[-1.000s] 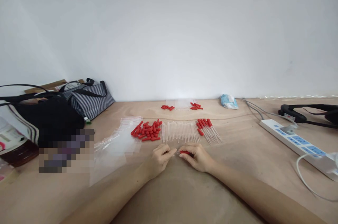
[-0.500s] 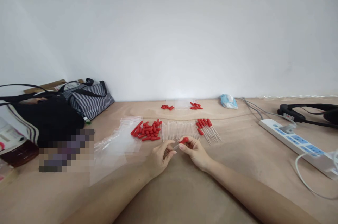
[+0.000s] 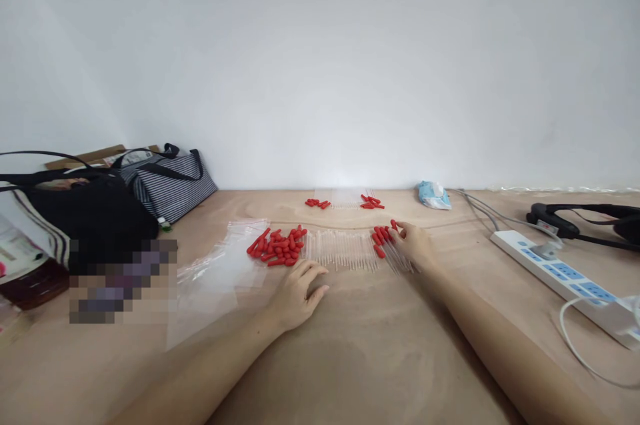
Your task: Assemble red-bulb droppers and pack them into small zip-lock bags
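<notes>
My right hand (image 3: 416, 245) pinches a dropper (image 3: 394, 224) by its red rubber bulb, among a fanned group of red-bulbed glass droppers (image 3: 381, 234). My fingers partly hide those droppers. Resting near the table's middle, my left hand (image 3: 298, 295) has its thumb and fingers apart and nothing between them. Just beyond it lies a pile of loose red rubber bulbs (image 3: 280, 246). Between the pile and the droppers, thin clear glass tubes (image 3: 343, 246) lie side by side in a row, narrow tips towards me.
Clear plastic bags (image 3: 215, 285) lie left of the bulbs. Further back are two small red bulb groups (image 3: 371, 201) by more tubes. A striped bag (image 3: 173, 185) and a black bag (image 3: 95, 225) stand left. A power strip (image 3: 560, 275), its cables and a blue mask (image 3: 434, 195) are right.
My right hand has carried the dropper right and away from me to the dropper group. My left hand has let go of the glass tube and its fingers have spread.
</notes>
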Motion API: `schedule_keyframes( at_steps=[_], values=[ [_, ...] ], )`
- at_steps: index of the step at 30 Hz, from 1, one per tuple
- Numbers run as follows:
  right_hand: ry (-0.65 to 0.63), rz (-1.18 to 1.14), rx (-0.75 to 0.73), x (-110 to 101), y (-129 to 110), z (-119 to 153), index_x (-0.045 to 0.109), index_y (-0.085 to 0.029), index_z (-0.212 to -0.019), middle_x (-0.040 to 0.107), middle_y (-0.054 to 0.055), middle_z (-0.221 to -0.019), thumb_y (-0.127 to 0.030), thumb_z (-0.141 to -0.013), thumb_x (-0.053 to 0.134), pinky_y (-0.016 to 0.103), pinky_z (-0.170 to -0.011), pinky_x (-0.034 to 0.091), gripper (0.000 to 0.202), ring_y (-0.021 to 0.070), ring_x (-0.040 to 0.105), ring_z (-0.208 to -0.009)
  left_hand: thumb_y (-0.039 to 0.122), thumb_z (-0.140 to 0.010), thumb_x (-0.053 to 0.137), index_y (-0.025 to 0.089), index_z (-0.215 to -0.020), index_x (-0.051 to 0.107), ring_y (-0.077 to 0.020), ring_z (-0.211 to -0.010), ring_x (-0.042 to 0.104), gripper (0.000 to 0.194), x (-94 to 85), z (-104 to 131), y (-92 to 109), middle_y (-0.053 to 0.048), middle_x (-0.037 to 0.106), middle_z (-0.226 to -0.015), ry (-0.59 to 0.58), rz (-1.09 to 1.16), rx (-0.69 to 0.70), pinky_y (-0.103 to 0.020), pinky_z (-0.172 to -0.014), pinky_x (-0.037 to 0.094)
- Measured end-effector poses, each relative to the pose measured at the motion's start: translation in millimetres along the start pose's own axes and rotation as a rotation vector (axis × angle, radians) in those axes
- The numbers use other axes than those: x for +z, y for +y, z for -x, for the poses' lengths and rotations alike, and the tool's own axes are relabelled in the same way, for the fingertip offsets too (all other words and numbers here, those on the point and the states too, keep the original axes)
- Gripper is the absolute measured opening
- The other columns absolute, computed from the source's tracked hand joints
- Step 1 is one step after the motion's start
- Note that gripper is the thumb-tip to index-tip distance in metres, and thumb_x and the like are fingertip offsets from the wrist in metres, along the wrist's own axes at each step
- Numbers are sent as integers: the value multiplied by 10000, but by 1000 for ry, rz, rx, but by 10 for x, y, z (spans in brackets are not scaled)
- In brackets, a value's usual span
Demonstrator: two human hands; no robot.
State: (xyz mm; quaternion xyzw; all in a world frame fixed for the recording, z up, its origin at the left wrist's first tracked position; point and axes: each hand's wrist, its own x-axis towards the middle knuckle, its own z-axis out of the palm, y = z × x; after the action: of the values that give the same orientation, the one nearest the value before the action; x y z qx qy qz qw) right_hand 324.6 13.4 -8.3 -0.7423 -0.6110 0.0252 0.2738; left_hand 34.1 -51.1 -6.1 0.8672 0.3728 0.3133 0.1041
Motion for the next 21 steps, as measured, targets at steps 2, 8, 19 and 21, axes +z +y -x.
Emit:
schedule_keyframes(
  at_steps=[2, 8, 19, 21],
  values=[
    [6, 50, -2, 55, -16, 16, 624, -186, -972, 657, 71, -776, -356, -801, 435, 264, -594, 318, 307, 195, 584, -719, 165, -776, 510, 182, -902, 550, -187, -872, 513, 134, 0, -4, 0, -49, 557, -907, 1, -2, 4, -344, -792, 431],
    [45, 43, -125, 27, -108, 125, 614, -180, -841, 646, 50, -772, -392, -790, 448, 279, -662, 317, 273, 183, 568, -742, 159, -768, 521, 178, -803, 582, -177, -847, 514, 74, 3, -5, 19, -44, 555, -875, 21, -22, 12, -321, -766, 428],
    [-82, 213, -209, 33, -347, 382, 608, -178, -713, 629, 87, -826, -362, -790, 457, 345, -722, 311, 250, 224, 542, -857, 353, -730, 555, 177, -717, 618, -254, -818, 486, 188, -132, -274, -162, -71, 573, -795, 162, -570, -331, -385, -718, 339],
    [-87, 209, -191, 35, -364, 381, 612, -173, -716, 633, 98, -828, -351, -790, 458, 353, -722, 318, 246, 232, 550, -853, 377, -705, 565, 175, -699, 622, -267, -839, 479, 209, -125, -386, -160, -84, 572, -814, 136, -624, -349, -398, -743, 328]
  ],
)
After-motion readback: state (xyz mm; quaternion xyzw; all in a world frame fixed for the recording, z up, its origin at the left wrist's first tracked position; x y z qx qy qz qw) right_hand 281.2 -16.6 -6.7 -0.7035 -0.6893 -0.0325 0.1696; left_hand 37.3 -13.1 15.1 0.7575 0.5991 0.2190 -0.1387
